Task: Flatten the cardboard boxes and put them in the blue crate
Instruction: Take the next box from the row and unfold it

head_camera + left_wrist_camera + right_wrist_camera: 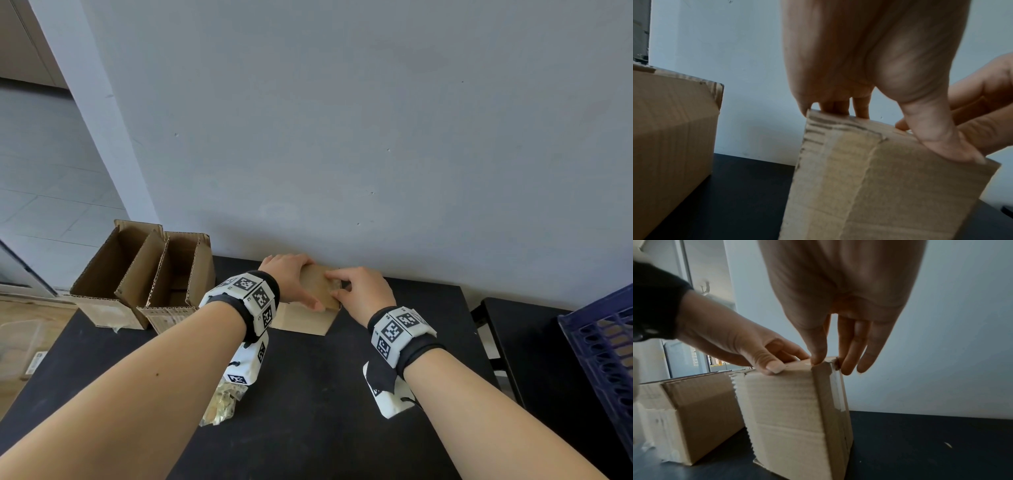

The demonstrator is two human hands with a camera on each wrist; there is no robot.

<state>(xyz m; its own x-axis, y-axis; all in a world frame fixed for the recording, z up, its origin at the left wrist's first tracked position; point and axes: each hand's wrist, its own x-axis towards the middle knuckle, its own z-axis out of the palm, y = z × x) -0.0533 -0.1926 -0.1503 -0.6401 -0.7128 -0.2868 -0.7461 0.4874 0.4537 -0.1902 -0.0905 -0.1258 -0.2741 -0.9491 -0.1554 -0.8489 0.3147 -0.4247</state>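
Observation:
A small closed cardboard box [305,320] [879,186] [781,410] stands on the black table [308,411] against the wall. My left hand [287,277] [920,123] [735,340] grips its top, with the fingers curled over the far edge and the thumb on the near edge. My right hand [363,291] [832,361] pinches the box's top right corner, where a strip of clear tape runs down the side. Two open cardboard boxes [116,274] [178,281] stand side by side at the back left. The blue crate [603,346] is at the far right.
The crate sits on a second black table [534,342], with a narrow gap between the two tables. A crumpled piece of clear wrap [222,401] lies under my left forearm. The grey wall runs right behind the boxes. A clear plastic tub [17,342] sits low at the left.

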